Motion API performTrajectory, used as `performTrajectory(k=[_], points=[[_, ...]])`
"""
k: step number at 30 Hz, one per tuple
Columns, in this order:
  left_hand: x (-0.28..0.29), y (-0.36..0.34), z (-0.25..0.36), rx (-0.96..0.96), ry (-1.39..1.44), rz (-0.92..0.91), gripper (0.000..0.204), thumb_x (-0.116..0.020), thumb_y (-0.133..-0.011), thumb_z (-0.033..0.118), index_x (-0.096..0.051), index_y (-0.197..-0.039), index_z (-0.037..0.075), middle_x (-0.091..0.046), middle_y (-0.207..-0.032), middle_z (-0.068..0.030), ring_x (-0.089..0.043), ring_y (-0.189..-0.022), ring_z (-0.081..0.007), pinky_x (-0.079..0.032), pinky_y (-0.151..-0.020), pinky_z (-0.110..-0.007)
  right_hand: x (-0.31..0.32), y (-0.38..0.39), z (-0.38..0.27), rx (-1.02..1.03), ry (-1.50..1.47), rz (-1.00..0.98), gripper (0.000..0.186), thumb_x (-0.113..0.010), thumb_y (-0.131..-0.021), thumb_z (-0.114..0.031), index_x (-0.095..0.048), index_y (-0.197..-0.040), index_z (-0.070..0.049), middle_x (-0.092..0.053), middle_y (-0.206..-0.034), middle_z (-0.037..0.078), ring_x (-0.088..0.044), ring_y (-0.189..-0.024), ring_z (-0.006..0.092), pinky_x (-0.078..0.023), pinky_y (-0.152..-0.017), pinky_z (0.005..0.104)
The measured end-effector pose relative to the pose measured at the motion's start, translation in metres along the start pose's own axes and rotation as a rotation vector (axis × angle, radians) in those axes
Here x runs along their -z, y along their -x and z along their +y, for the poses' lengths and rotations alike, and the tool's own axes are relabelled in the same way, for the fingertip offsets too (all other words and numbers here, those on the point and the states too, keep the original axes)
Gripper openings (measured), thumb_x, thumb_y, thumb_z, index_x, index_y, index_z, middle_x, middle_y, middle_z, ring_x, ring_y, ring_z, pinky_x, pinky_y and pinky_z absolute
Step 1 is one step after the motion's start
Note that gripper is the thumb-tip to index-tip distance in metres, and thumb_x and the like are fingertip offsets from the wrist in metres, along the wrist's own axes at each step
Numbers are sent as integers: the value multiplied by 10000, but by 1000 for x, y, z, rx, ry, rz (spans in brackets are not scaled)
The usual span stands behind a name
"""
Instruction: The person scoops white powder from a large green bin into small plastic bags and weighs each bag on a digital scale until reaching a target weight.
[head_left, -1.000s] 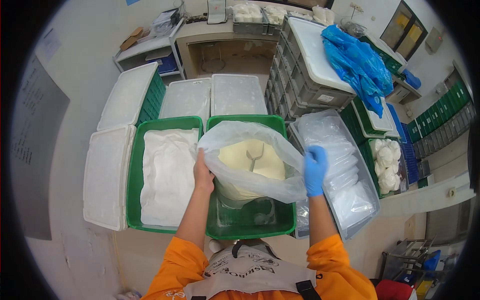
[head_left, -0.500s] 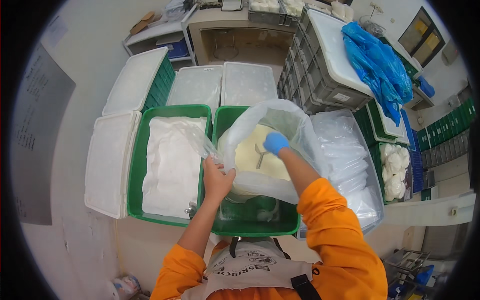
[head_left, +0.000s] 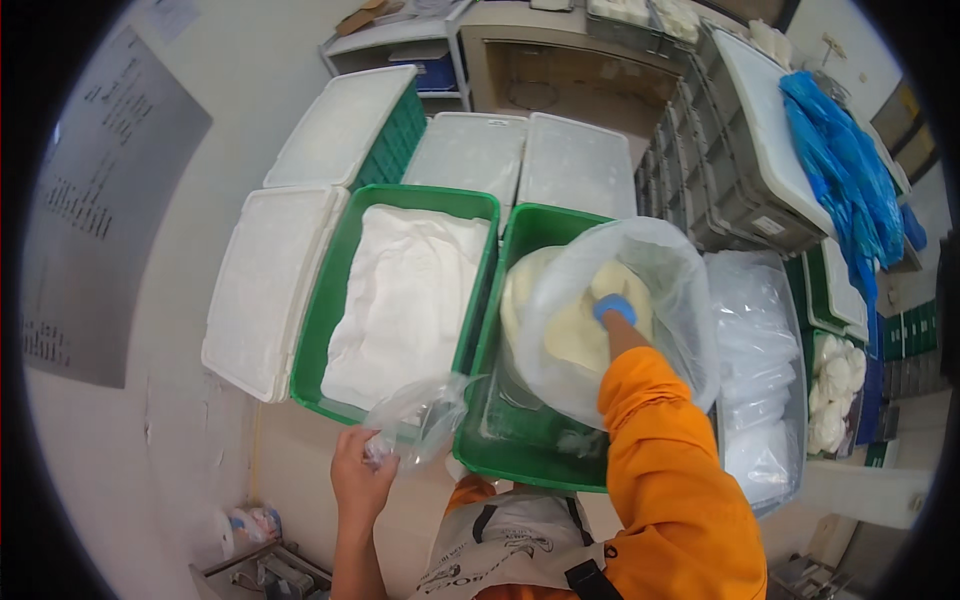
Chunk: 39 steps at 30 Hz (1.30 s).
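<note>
Bag (head_left: pixel 640 300): clear, round, over pale dough (head_left: pixel 570 335).
Right hand (head_left: pixel 614 308): blue-gloved, inside bag, grip unclear.
Left hand (head_left: pixel 362 475): bare, fist closed around crumpled clear plastic (head_left: pixel 420 415).
Crates (head_left: pixel 330 330): 2 green.
Sign (head_left: pixel 90 210): grey, left wall.

right hand (head_left: pixel 614 307) fingers: hidden in dough | left forearm: cut off (lower edge)

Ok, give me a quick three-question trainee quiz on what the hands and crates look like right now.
1. True or false: the right hand wears a blue glove and is inside the large clear bag.
2. What does the bare left hand grip? A) a small crumpled clear bag B) a crate lid C) a blue cloth
3. Fill in: the left green crate is lined with ____ sheeting.

Key: 1 true; 2 A; 3 white
</note>
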<state>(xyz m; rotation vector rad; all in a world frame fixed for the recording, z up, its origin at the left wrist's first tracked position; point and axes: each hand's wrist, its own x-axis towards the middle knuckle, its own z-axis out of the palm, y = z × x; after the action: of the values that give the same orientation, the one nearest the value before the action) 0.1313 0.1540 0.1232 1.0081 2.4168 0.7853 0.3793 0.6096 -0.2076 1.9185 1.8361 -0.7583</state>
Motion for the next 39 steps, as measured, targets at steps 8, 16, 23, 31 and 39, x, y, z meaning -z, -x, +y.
performTrajectory(k=[8,16,23,31,39], points=[[10,51,-57,1,17,-153,680,-650,-748,-22,-463,-1401,-9,-538,-1262,-227,-611,-1085,-357,-543,-794,-347,118,47,-21,343,647,228,343,-603,-889,-294,-712,-1166,-123,-678,-1230,138,-665,-1109,289,-527,-899,410],[40,44,-91,-15,91,-365,468,-738,-701,43,-631,-1156,41,-665,-1093,-170,-676,-964,-324,-523,-842,-392,152,179,25,392,931,-217,327,-694,-799,-346,-763,-1006,-103,-729,-1061,148,-707,-959,317,-554,-817,426],[42,72,-99,7,84,-57,387,-777,-692,61,-633,-1051,58,-682,-1044,-145,-682,-942,-294,-523,-807,-372,4,238,106,145,157,201,336,-533,-907,-278,-738,-1037,-45,-694,-1091,225,-683,-987,393,-540,-864,472],[36,68,-81,160,126,-174,333,-641,-768,-6,-635,-1095,56,-671,-1030,-139,-670,-666,-239,-514,-609,-330,-9,76,32,27,-93,289,407,-538,-933,-366,-712,-1060,-21,-691,-1098,229,-658,-1040,405,-521,-887,462],[43,59,-21,-54,55,-151,648,-492,-743,-29,-452,-1388,14,-507,-1376,-209,-588,-1172,-380,-496,-920,-396,0,133,65,116,-400,476,352,-601,-889,-352,-712,-1018,-44,-690,-1000,248,-664,-956,422,-523,-828,495]])
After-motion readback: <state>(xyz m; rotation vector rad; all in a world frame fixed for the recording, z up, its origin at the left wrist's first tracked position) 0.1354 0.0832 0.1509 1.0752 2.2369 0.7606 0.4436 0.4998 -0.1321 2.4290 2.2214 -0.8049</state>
